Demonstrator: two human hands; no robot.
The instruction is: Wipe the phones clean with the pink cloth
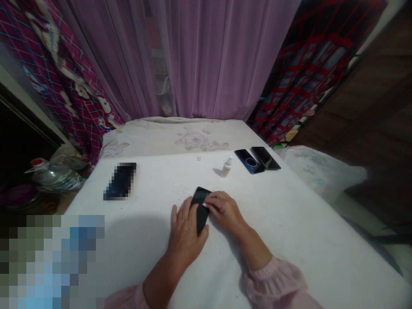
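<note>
A dark smartphone (201, 218) lies on the white-covered table, slightly tilted to the right at its far end. My left hand (185, 236) grips its lower part, with fingers along the left side and the thumb by the lower right edge. Over the upper right of the screen, my right hand (225, 211) pinches a small white piece (205, 205), perhaps cotton or tissue, against the glass. Its exact kind is too small to make out. Just beyond my hands stands a small whitish spray bottle (227, 167).
Two more phones, a blue-black one (249, 161) and a black one (265, 158), lie at the far right of the table (144, 240). A blurred dark object (120, 182) sits at left. Beside the table is a large water bottle (59, 175); purple curtains (206, 60) hang behind.
</note>
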